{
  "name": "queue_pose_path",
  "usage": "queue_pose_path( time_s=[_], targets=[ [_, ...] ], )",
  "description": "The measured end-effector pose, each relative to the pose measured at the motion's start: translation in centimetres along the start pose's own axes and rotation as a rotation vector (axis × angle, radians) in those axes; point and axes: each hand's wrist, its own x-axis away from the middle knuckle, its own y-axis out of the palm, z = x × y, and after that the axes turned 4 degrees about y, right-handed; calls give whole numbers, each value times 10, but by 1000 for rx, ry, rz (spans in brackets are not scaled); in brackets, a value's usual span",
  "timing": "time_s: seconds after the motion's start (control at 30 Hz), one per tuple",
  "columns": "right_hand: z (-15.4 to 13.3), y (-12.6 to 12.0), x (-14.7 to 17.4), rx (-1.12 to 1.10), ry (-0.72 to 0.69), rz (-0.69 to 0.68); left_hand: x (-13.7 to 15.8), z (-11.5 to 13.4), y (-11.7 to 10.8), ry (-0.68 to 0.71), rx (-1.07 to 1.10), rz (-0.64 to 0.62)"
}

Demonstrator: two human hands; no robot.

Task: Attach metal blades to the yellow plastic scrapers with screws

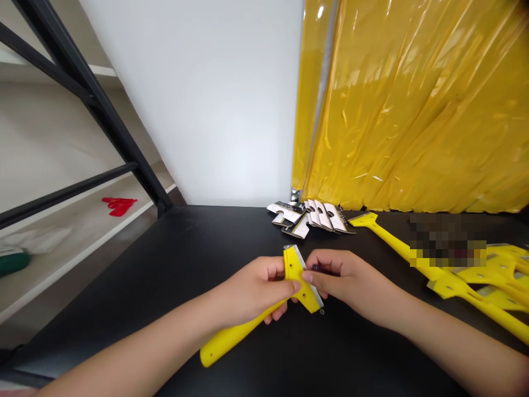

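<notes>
A yellow scraper (237, 334) is held at a slant above the black table, its long handle toward the lower left. My left hand (264, 286) is closed round the neck, with the thumb on the wide head. A metal strip lies along the head's right edge, and a small round metal end shows at its lower tip. My right hand (345, 273) is closed at that edge, thumb tip pressed against the strip. Beside its curled fingers a small dark piece (315, 267) shows, too small to name. The fingers behind the head are partly hidden.
Several more yellow scrapers (448, 284) lie on the black table (198, 242) at the right. Folded white-and-black cards (308, 218) are piled near the back edge. Yellow plastic sheeting (413, 110) hangs behind. At the left stands a black-framed shelf (103, 118) holding a red item (119, 205).
</notes>
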Motion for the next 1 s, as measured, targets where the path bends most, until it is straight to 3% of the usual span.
queue_pose_path(
  time_s=[0.2,0.27,0.37,0.47,0.57,0.63,0.73,0.83,0.87,1.0],
  targets=[
    [-2,-1,0,-28,-7,26,1,3,0,-23,-16,-18],
    [-4,-1,1,-23,-5,74,3,4,-1,16,-131,34],
    [-10,0,5,-21,17,154,8,7,0,229,-593,208],
    [-15,3,10,-62,93,106,11,3,3,415,-1117,314],
    [-19,10,16,-125,182,43,11,-6,9,459,-1417,321],
    [-20,13,18,-159,207,48,11,-11,13,442,-1502,331],
    [-20,12,18,-187,182,99,11,-10,12,388,-1382,419],
    [-18,5,13,-198,114,160,9,-3,5,284,-891,560],
    [-17,3,12,-200,91,169,8,0,3,241,-677,555],
    [-12,-4,8,-194,41,146,3,8,-1,127,-10,272]
  ],
)
